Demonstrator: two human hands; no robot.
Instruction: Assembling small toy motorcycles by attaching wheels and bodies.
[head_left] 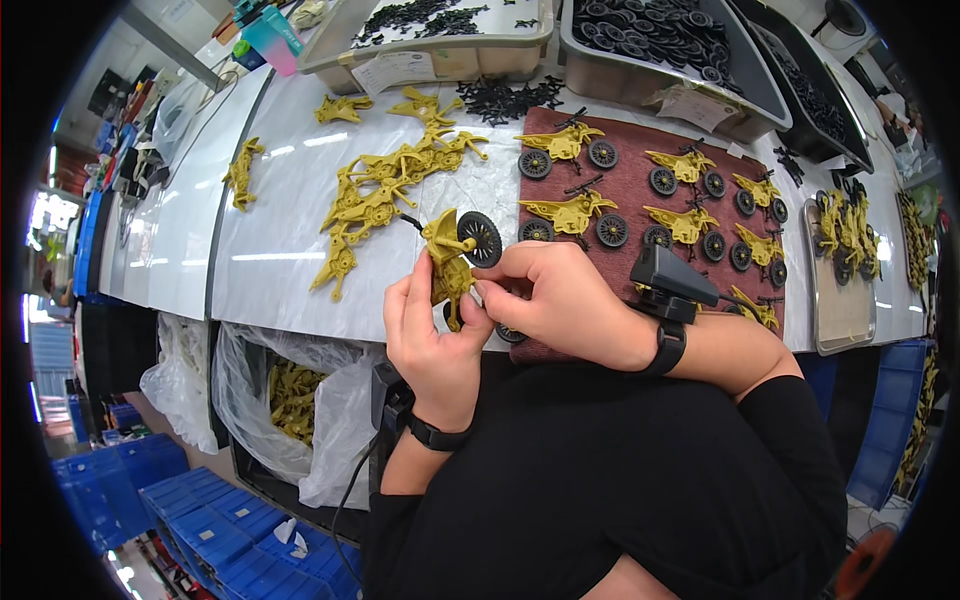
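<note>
1. Head view: left hand [432, 335] gripping a yellow toy motorbike frame [449, 268] above the counter [280, 230] edge, fingers curled around its lower part.
2. Right hand [560, 300] touching the frame, fingers pinched at its side.
3. Black wheel [481, 238] fitted at top.
4. Finished bikes [570, 212] lined on a maroon mat [640, 215] beyond.

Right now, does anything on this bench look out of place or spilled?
Some black parts lie loose on the white table below the beige tray instead of inside it. Otherwise nothing stands out; finished toy motorbikes sit in rows.
</note>
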